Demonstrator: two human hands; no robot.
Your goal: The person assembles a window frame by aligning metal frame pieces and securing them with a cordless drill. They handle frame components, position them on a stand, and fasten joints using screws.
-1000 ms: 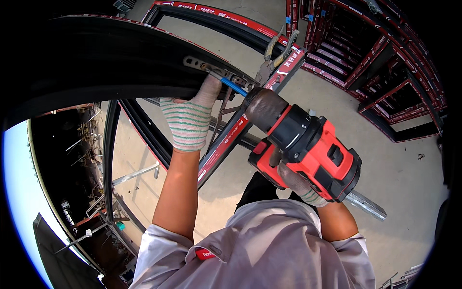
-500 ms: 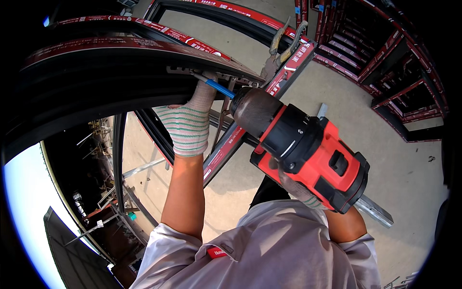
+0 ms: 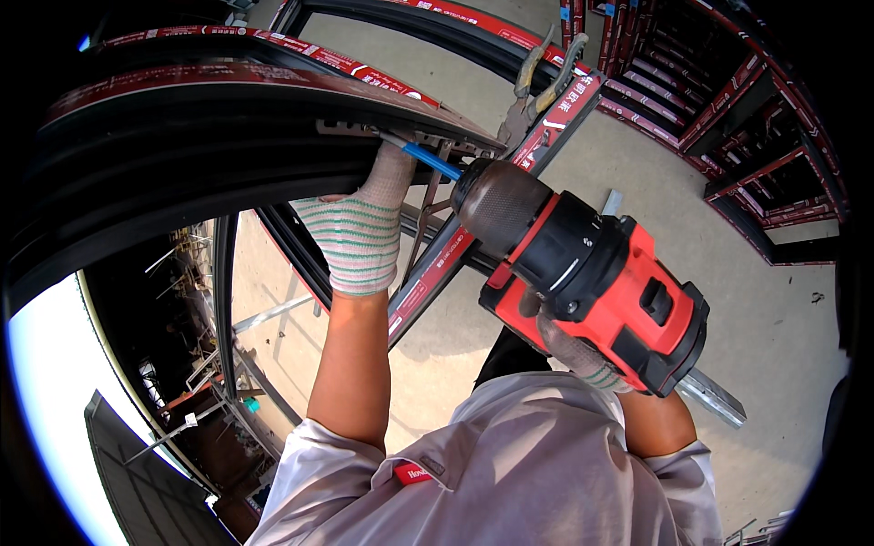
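My right hand [image 3: 578, 350], in a knit glove, is wrapped round a red and black cordless drill [image 3: 610, 282]; the drill's body hides much of it. A blue-shanked driver bit [image 3: 432, 161] points from the chuck up and left. Its tip meets a slotted metal hinge strip [image 3: 341, 128] on the edge of a dark window sash [image 3: 209, 164]. Just below the tip, my left hand [image 3: 355, 232], in a striped glove, grips the sash edge with its thumb raised by the strip. Its other fingers are mostly hidden behind the sash.
Pliers [image 3: 537, 91] with worn handles rest on a red-taped frame bar [image 3: 569, 109]. Dark frames with red tape [image 3: 756, 173] stand at the far right. A metal bar [image 3: 715, 398] lies below the drill. Scrap lengths and a rack [image 3: 196, 373] are at the left.
The drill and its bit have shifted slightly to the right, with the bit still at the hinge strip. My left hand keeps its place on the sash.
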